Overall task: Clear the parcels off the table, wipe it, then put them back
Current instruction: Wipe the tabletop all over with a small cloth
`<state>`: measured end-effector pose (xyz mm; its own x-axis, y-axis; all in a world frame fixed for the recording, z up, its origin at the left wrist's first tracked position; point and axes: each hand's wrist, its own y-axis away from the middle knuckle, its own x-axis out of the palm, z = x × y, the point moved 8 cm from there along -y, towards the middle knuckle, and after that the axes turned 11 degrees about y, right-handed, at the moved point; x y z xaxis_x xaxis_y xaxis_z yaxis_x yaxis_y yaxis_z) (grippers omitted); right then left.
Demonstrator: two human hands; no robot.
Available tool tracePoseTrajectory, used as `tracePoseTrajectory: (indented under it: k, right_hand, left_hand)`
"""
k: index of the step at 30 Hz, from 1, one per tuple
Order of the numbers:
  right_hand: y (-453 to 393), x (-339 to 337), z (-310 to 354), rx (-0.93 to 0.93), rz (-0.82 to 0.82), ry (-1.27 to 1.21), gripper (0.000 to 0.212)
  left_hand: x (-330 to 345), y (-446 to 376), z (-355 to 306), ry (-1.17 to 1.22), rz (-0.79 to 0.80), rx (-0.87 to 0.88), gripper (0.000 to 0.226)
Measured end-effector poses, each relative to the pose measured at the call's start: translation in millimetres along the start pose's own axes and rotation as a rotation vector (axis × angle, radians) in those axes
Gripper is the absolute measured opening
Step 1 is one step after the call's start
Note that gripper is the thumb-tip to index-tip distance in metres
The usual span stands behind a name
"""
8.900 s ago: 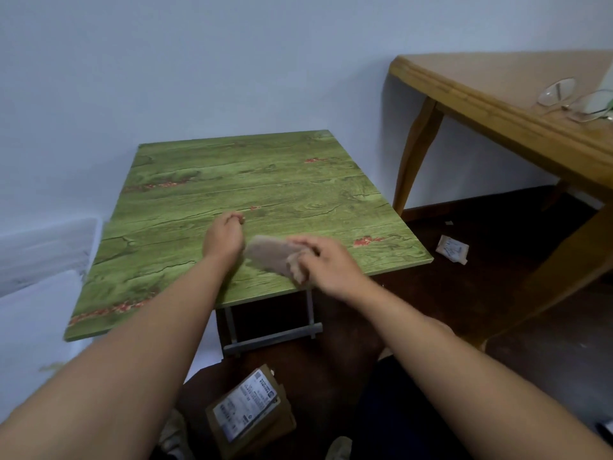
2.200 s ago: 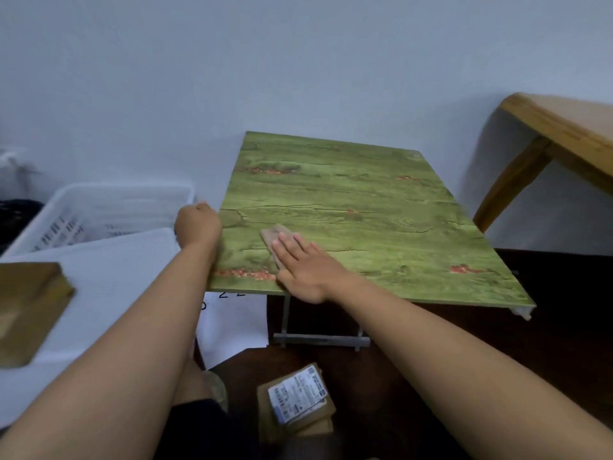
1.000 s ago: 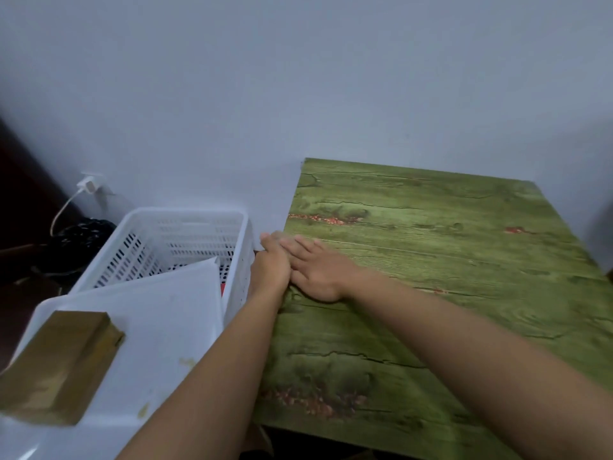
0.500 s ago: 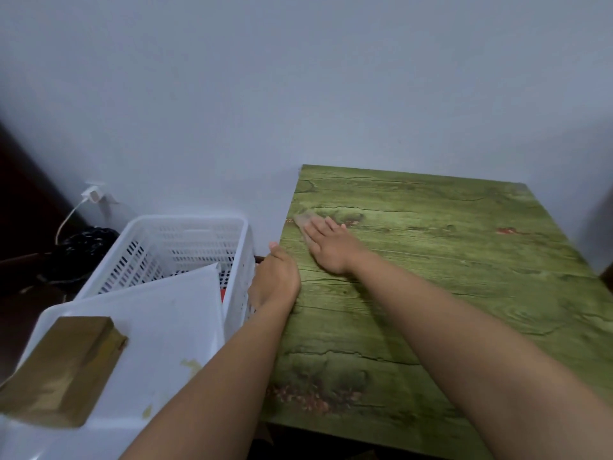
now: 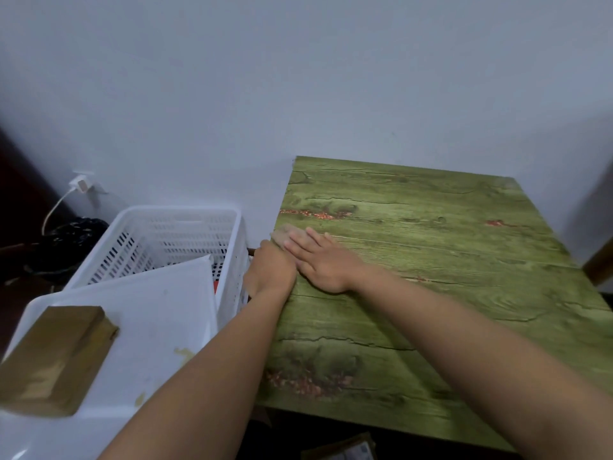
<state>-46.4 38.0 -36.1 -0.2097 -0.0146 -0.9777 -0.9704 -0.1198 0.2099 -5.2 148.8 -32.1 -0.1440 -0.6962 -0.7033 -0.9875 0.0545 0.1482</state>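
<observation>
A green wood-grain table fills the right half of the view, with no parcels on its top. My right hand lies flat near the table's left edge, pressing a small beige cloth that shows past the fingertips. My left hand is curled over the table's left edge, right beside the right hand. A brown cardboard parcel rests on a white lid at the lower left. The corner of another parcel shows below the table's front edge.
A white perforated plastic basket stands against the table's left side, with the white lid leaning over it. A black bag and a white charger with cable are by the wall at far left.
My right hand with the cloth has slid back toward me along the table's left edge and now sits beside the left hand, which kept its grip on the edge.
</observation>
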Motion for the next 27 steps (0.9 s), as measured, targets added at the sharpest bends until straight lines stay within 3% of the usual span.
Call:
tracePoseTrajectory:
  k: [2, 6, 10, 12, 18, 27]
  right_hand:
    - [0.3, -1.1, -14.3, 0.004, 0.013, -0.001, 0.054]
    - [-4.4, -3.9, -52.0, 0.294, -0.005, -0.045, 0.055]
    - [-7.2, -1.7, -1.2, 0.047, 0.011, -0.013, 0.052]
    - [-10.7, -5.5, 1.2, 0.008, 0.009, -0.022, 0.052]
    - [-39.3, -7.7, 3.4, 0.065, 0.032, -0.024, 0.055]
    - [-75.6, -12.9, -21.9, 0.327, 0.041, -0.089, 0.058]
  left_hand:
    - [1.2, 2.0, -2.6, -0.006, -0.004, 0.032, 0.035]
    - [0.6, 2.5, -5.9, -0.006, -0.014, 0.073, 0.048]
    - [0.6, 2.3, -3.1, 0.029, -0.008, 0.045, 0.039]
    - [-0.5, 1.4, -1.7, 0.064, -0.005, 0.021, 0.034]
    - [-5.7, 2.0, 3.0, 0.177, 0.007, -0.049, 0.036]
    - [-14.1, 8.0, 8.4, 0.376, 0.056, -0.190, 0.070]
